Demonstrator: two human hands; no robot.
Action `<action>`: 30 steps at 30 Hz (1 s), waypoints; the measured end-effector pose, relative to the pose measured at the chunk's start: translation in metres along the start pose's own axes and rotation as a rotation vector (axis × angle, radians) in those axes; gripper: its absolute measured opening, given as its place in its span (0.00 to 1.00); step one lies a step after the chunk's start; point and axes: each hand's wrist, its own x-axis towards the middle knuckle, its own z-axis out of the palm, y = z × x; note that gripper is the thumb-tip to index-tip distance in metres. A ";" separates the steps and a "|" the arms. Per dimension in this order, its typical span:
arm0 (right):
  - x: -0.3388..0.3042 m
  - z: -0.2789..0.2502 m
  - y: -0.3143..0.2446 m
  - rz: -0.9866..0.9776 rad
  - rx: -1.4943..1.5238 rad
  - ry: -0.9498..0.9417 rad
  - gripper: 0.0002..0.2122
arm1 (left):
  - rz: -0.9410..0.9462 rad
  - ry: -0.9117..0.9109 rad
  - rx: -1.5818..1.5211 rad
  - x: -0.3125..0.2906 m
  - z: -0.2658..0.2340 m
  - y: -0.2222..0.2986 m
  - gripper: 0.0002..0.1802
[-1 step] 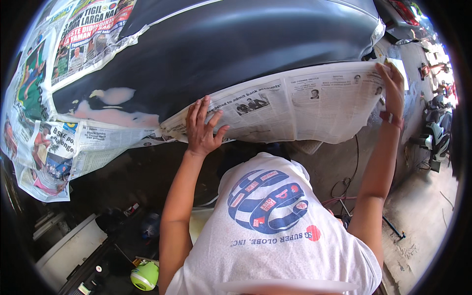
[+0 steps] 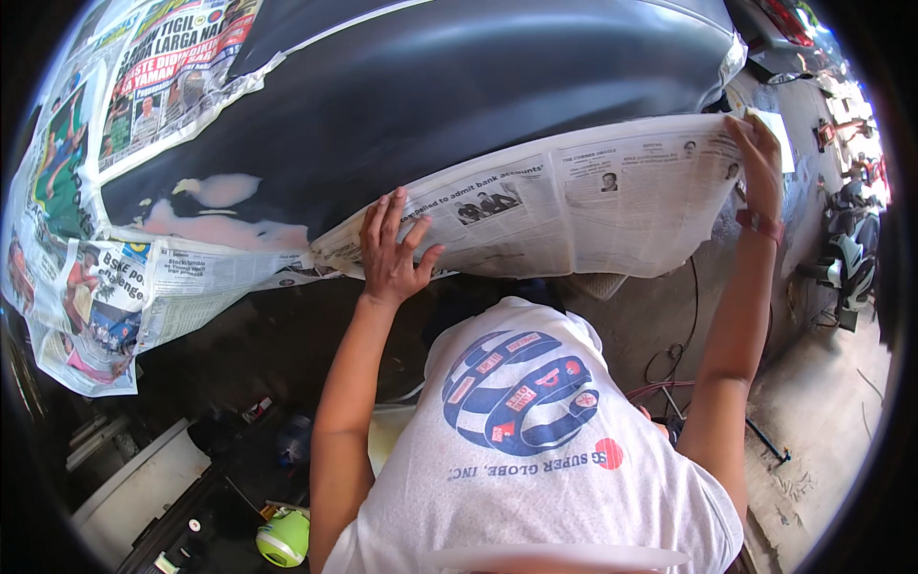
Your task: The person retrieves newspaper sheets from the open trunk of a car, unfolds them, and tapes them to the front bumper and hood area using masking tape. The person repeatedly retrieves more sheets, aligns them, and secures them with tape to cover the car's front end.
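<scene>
A long newspaper sheet (image 2: 626, 225) hangs along the lower edge of a dark car body panel (image 2: 478, 96). My left hand (image 2: 390, 256) lies against the sheet's left part, palm down with the fingers spread. At the sheet's far right end, my right hand (image 2: 758, 158) has the upper corner pinched in its fingers; the fingertips are partly hidden. To the left, bare filler patches in pinkish and pale tones (image 2: 225, 228) show on the panel. More newspaper (image 2: 186, 297) covers the panel's left side and meets the sheet near my left hand.
A pale open-topped bin or trough (image 2: 143, 478) and a lime-green rounded object (image 2: 283, 537) are at the lower left. Cables (image 2: 676, 352) run over the floor beside my right arm. A parked motorcycle (image 2: 851, 263) and another vehicle's red tail light (image 2: 786, 21) are at the right.
My right hand has shifted slightly up and left, raising the newspaper's right end a little. My left hand has stayed practically in place.
</scene>
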 end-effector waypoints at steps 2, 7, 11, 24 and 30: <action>0.012 0.010 0.011 0.103 0.061 -0.042 0.16 | 0.008 0.000 -0.013 0.005 -0.001 0.003 0.28; 0.022 0.025 0.029 0.115 0.019 -0.013 0.15 | 0.003 -0.088 -0.011 0.017 -0.001 0.016 0.28; 0.024 0.025 0.021 0.137 0.118 0.039 0.18 | 0.000 -0.128 -0.015 0.022 0.004 0.022 0.29; 0.032 0.033 0.027 0.114 -0.015 0.051 0.18 | 0.041 -0.189 -0.046 0.058 0.008 0.046 0.30; -0.006 0.016 0.015 0.064 0.131 0.077 0.14 | 0.055 -0.205 -0.068 0.076 0.012 0.057 0.31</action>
